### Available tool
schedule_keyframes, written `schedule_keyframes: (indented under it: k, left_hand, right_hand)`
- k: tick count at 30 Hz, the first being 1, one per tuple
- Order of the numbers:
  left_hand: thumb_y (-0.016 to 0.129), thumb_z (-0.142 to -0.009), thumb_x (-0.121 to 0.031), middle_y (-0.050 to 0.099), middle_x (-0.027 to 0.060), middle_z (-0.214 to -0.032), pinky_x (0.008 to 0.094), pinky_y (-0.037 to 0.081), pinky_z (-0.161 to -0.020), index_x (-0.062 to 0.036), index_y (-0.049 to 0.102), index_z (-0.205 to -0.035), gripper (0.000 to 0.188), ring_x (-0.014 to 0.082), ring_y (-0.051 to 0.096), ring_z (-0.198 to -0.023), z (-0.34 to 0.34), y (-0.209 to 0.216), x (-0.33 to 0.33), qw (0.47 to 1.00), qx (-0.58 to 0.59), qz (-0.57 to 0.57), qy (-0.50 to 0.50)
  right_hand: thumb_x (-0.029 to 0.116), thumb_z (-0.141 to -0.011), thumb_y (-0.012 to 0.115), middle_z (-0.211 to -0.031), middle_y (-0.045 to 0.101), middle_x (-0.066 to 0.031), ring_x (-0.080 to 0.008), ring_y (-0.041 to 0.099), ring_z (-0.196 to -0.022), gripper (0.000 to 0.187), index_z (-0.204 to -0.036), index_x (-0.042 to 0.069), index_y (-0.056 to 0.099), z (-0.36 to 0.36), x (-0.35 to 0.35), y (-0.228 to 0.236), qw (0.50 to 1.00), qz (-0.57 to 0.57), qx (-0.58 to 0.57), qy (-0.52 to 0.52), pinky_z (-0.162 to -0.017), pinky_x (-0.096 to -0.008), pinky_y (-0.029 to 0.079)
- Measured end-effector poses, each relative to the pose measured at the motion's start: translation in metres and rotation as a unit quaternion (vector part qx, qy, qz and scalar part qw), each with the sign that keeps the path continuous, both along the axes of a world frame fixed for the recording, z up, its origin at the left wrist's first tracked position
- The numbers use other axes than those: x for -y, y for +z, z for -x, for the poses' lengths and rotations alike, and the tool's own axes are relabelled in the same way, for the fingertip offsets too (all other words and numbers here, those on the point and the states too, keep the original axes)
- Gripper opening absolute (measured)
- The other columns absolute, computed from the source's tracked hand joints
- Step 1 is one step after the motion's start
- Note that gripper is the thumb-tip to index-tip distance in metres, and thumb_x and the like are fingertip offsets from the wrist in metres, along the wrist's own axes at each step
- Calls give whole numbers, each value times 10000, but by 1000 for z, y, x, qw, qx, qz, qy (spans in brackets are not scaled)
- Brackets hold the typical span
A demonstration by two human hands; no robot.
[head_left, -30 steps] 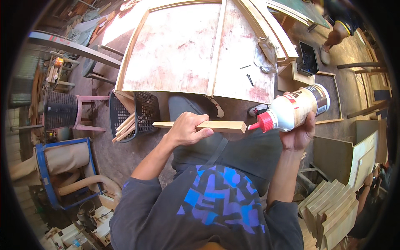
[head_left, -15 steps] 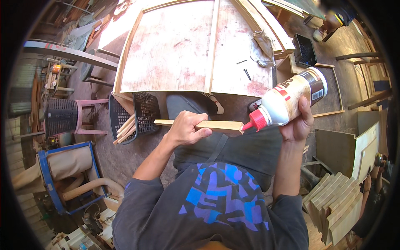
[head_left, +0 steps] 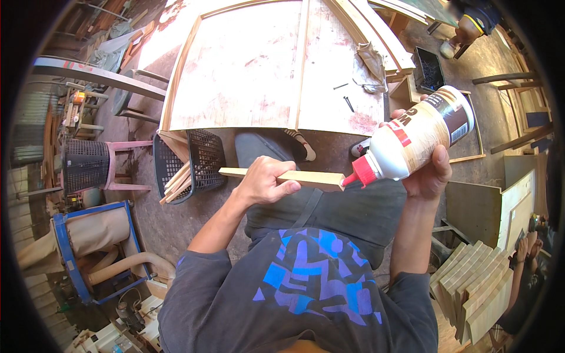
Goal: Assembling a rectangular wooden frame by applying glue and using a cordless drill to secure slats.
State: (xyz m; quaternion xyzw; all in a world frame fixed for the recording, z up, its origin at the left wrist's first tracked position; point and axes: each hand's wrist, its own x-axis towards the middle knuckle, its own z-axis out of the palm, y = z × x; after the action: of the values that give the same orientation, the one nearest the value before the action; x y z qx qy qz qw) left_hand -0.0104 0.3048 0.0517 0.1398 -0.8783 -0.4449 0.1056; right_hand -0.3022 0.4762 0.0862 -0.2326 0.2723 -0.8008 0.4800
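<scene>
The room is a wood shop with a dusty grey floor [head_left: 159, 229]. A big bench [head_left: 247, 70] stands in front of the person, and its top is pale board with red stains and thin wood strips around and across it. On the bench lie two dark screws [head_left: 346, 97] and one crumpled rag [head_left: 372, 65]. One black basket [head_left: 185, 165] sits on the floor just below the bench, with a bunch of thin sticks [head_left: 176, 182] poking out of it. One pink stool [head_left: 118, 167] holds a second black basket [head_left: 85, 165]. One blue cart [head_left: 65, 247] with a tan bag stands at the lower left. A stack of flat boards [head_left: 477, 288] leans at the lower right. The left hand [head_left: 265, 179] is wrapped tight around one wood strip [head_left: 312, 178], holding it flat over the lap. The right hand [head_left: 429, 170] is closed around one glue bottle [head_left: 421, 138], which is tipped down to the left. Its red tip [head_left: 360, 175] touches the right end of the strip. Another person's arm [head_left: 521, 270] shows at the far right edge.
</scene>
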Motion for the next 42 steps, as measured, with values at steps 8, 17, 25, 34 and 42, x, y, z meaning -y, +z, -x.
schedule_keyframes:
  k: [8,17,25,34,42]
  left_hand:
    - [556,-933,-640,444,96,-521,386,368,-466,-51,472,-654,657,292,512,-464,-3,-4,1,1000,-16,-6,-19]
    - [554,-933,-632,451,100,-523,391,371,-468,-48,465,-654,653,302,515,-466,-4,-2,0,1000,-6,-6,-16]
    - [558,-928,-629,450,107,-527,398,368,-470,-45,462,-651,653,312,513,-472,-4,-5,2,1000,5,2,-17]
    - [573,-923,-619,457,108,-527,397,372,-472,-48,476,-652,639,310,517,-474,0,-6,0,1000,5,-11,-18]
    - [570,-925,-627,446,97,-515,390,364,-460,-57,472,-644,643,297,510,-459,0,-7,1,1000,-1,-3,-22]
  right_hand:
    - [340,-870,750,-1366,523,-298,-419,585,-1239,908,-1545,28,229,0,1,-2,1000,-6,15,-12,-1070,-536,478]
    - [297,-929,698,-1341,566,-274,-373,599,-1230,712,-1482,-6,366,1,3,-17,998,-23,50,-31,-1068,-512,487]
    - [298,-923,699,-1347,557,-271,-376,605,-1220,738,-1496,6,338,-5,3,-10,996,-52,47,-61,-1053,-514,499]
    - [375,-787,812,-1369,512,-286,-435,617,-1198,1051,-1569,113,161,-3,-2,36,993,-3,-118,-10,-1023,-517,534]
    - [277,-827,749,-1312,590,-233,-333,633,-1183,774,-1437,-53,405,2,-2,22,993,5,-116,-11,-1036,-463,521]
